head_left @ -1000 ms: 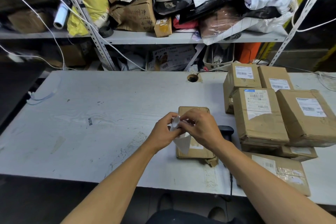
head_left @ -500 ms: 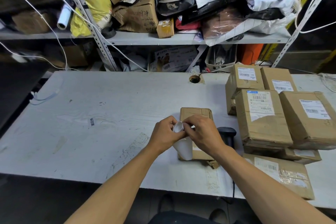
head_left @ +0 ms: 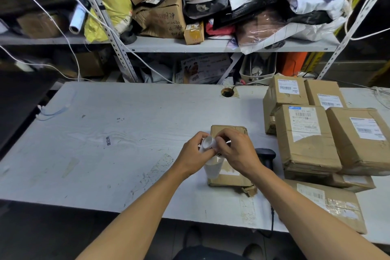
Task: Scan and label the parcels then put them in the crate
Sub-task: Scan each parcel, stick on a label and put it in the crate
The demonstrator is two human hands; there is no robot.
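Cluttered metal shelving (head_left: 211, 45) stood behind a long white tabletop (head_left: 105, 143), its upper shelf crammed with cardboard boxes, a yellow bag (head_left: 109, 0) and plastic mailers, with white cables (head_left: 63, 34) trailing down past the uprights. A round cable hole (head_left: 227, 92) sat near the tabletop's far edge.

Toward the near edge, right of the middle, a small flat cardboard parcel (head_left: 229, 178) lay on the tabletop. Both hands were raised just above it, fingertips meeting. The left hand (head_left: 193, 157) pinched a curled white label (head_left: 207, 143) between thumb and fingers, and the right hand (head_left: 238, 152) pinched the same label from the other side, fingers curled round its edge. A white strip of the label hung down below the hands over the parcel's top. Whether the strip touched the parcel could not be told.

Just right of the parcel, partly hidden by the right wrist, a black handheld scanner (head_left: 266, 155) rested on the tabletop, its cable (head_left: 272, 217) running off the near edge.

At the right end of the tabletop a stack of brown parcels (head_left: 306, 139) was piled, most bearing white barcode labels on top. One more flat parcel (head_left: 335, 205) lay at the near right corner, close to the right forearm.
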